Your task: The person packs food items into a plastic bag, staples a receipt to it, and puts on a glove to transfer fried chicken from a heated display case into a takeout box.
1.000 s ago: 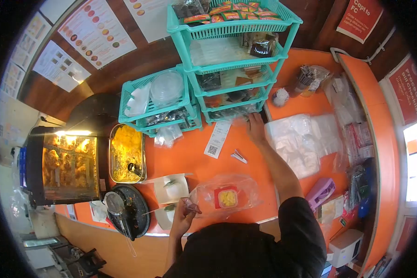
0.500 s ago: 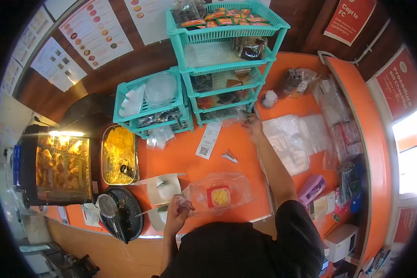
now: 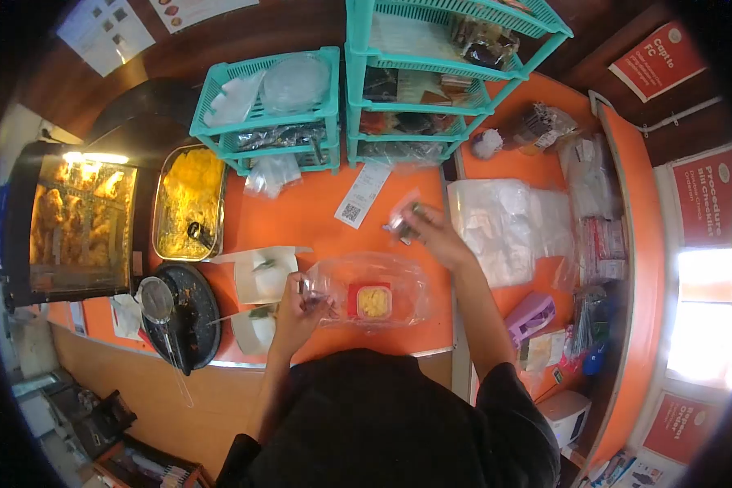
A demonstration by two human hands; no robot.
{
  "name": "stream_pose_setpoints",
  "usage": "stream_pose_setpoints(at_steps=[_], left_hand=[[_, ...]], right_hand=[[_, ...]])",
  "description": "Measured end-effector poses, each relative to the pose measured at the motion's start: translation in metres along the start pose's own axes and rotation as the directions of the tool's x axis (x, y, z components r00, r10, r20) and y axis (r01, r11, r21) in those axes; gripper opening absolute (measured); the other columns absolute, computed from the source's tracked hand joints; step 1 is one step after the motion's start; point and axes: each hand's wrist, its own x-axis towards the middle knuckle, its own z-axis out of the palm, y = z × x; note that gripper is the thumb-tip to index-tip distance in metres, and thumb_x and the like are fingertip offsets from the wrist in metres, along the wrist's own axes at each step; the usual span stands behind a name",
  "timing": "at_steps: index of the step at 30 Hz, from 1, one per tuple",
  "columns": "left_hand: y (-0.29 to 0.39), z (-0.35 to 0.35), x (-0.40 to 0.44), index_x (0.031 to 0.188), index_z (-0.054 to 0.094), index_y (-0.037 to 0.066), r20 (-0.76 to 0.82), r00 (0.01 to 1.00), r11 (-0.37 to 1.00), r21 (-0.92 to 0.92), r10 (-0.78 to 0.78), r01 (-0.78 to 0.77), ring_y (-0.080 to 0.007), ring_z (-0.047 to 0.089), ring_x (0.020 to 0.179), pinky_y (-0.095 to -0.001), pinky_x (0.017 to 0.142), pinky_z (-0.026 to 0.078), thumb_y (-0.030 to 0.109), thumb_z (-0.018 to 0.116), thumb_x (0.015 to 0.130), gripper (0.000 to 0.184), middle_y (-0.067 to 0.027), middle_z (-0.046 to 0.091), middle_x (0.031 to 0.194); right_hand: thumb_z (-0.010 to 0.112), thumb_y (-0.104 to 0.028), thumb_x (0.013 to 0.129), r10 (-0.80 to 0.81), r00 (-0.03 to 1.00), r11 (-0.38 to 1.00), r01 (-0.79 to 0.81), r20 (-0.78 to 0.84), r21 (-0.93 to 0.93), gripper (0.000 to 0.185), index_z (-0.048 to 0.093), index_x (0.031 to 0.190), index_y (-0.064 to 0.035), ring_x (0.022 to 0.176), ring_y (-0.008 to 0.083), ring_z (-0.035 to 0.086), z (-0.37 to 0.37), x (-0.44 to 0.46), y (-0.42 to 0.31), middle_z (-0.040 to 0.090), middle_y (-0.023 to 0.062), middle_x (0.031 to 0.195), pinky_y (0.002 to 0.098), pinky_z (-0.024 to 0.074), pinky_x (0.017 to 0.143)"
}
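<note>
Pinching a small clear packet [image 3: 398, 221], contents blurred, in the right grip [image 3: 433, 233], raised above the orange table [image 3: 260, 224] near a paper receipt [image 3: 364, 193]. Grasping crinkled clear plastic [image 3: 320, 308] in the left grip [image 3: 292, 304], exact item hard to tell. Just right of that grip, on the table, a square tub [image 3: 373, 302] of yellow food, partly over a red piece [image 3: 353, 299], inside a transparent bag [image 3: 412, 293]. Left of that grip, open white boxes [image 3: 248, 285].
</note>
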Motion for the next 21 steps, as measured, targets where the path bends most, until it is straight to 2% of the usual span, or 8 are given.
stream_pose_setpoints(at_steps=[1, 2, 4, 8, 10, 17, 19, 21], left_hand=[[0.000, 0.003, 0.002, 0.117, 0.031, 0.004, -0.002, 1.000, 0.997, -0.080, 0.000, 0.000, -0.0193, 0.069, 0.086, -0.0295, 0.070, 0.058, -0.004, 0.058, 0.094, 0.037, -0.0142, 0.066, 0.095], [0.001, 0.004, 0.004, 0.117, 0.031, 0.004, -0.006, 1.000, 0.996, -0.085, -0.005, 0.005, -0.0193, 0.069, 0.086, -0.0295, 0.070, 0.058, -0.004, 0.058, 0.094, 0.037, -0.0142, 0.066, 0.095], [0.005, 0.005, 0.006, 0.118, 0.031, 0.004, 0.026, 0.999, 0.996, -0.078, -0.040, 0.042, -0.0176, 0.068, 0.083, -0.0284, 0.069, 0.058, -0.005, 0.056, 0.094, 0.036, -0.0143, 0.063, 0.099], [0.023, 0.010, 0.006, 0.120, 0.032, 0.003, 0.010, 0.999, 0.997, -0.065, -0.041, 0.041, -0.0160, 0.067, 0.083, -0.0272, 0.068, 0.057, -0.005, 0.056, 0.094, 0.035, -0.0157, 0.064, 0.102], [0.024, 0.009, 0.006, 0.123, 0.035, 0.003, 0.003, 1.000, 1.000, -0.020, -0.015, 0.015, -0.0145, 0.066, 0.080, -0.0269, 0.066, 0.056, -0.004, 0.056, 0.094, 0.036, -0.0162, 0.067, 0.104], [0.022, -0.001, -0.001, 0.133, 0.033, 0.008, 0.043, 0.999, 0.999, -0.031, 0.014, -0.013, -0.0157, 0.067, 0.075, -0.0269, 0.064, 0.056, -0.002, 0.057, 0.094, 0.046, -0.0136, 0.069, 0.102], [0.028, -0.007, -0.004, 0.138, 0.030, 0.006, 0.065, 0.995, 0.984, -0.151, -0.082, 0.091, -0.0154, 0.066, 0.075, -0.0284, 0.065, 0.056, -0.004, 0.057, 0.094, 0.053, -0.0154, 0.069, 0.107], [0.036, -0.009, -0.007, 0.141, 0.027, 0.007, 0.071, 0.994, 0.983, -0.155, -0.083, 0.093, -0.0155, 0.066, 0.073, -0.0284, 0.066, 0.056, -0.006, 0.056, 0.093, 0.058, -0.0153, 0.068, 0.107]], right_hand=[[0.055, -0.027, 0.101, 0.066, 0.998, 0.940, -0.068, -0.018, -0.336, 0.026, 0.063, 0.110, -0.0034, 0.086, 0.0191, 0.065, 0.013, -0.002, 0.004, 0.066, 0.0065, 0.098, 0.0354, 0.0541, 0.082], [0.055, -0.027, 0.101, 0.074, 0.997, 0.939, -0.075, -0.017, -0.336, 0.026, 0.063, 0.110, -0.0034, 0.086, 0.0191, 0.065, 0.023, -0.002, 0.012, 0.066, 0.0065, 0.098, 0.0354, 0.0541, 0.082], [0.057, -0.022, 0.100, 0.076, 0.961, 0.735, 0.125, 0.265, -0.666, 0.025, 0.065, 0.107, 0.0006, 0.089, 0.0235, 0.068, 0.040, 0.000, 0.025, 0.069, 0.0101, 0.095, 0.0351, 0.0531, 0.082], [0.057, -0.021, 0.099, 0.151, 0.903, 0.582, 0.249, 0.403, -0.774, 0.028, 0.065, 0.110, 0.0028, 0.094, 0.0305, 0.068, 0.032, 0.010, 0.068, 0.071, 0.0148, 0.101, 0.0394, 0.0517, 0.084], [0.053, -0.023, 0.100, 0.350, 0.907, 0.285, 0.132, 0.232, -0.949, 0.031, 0.065, 0.117, 0.0000, 0.111, 0.0326, 0.063, 0.025, 0.012, 0.086, 0.067, 0.0181, 0.118, 0.0390, 0.0466, 0.097], [0.050, -0.026, 0.102, 0.338, 0.885, 0.325, 0.210, 0.321, -0.922, 0.037, 0.061, 0.128, -0.0015, 0.126, 0.0310, 0.054, 0.013, 0.002, 0.061, 0.060, 0.0184, 0.133, 0.0365, 0.0413, 0.108], [0.049, -0.025, 0.103, 0.440, 0.789, 0.535, 0.152, 0.428, -0.831, 0.038, 0.061, 0.129, -0.0015, 0.122, 0.0255, 0.058, 0.019, 0.008, 0.014, 0.063, 0.0160, 0.130, 0.0350, 0.0444, 0.104], [0.051, -0.022, 0.103, 0.450, 0.824, 0.756, -0.147, 0.344, -0.638, 0.032, 0.064, 0.124, -0.0007, 0.112, 0.0189, 0.064, 0.030, 0.017, -0.030, 0.068, 0.0128, 0.120, 0.0331, 0.0490, 0.096]])
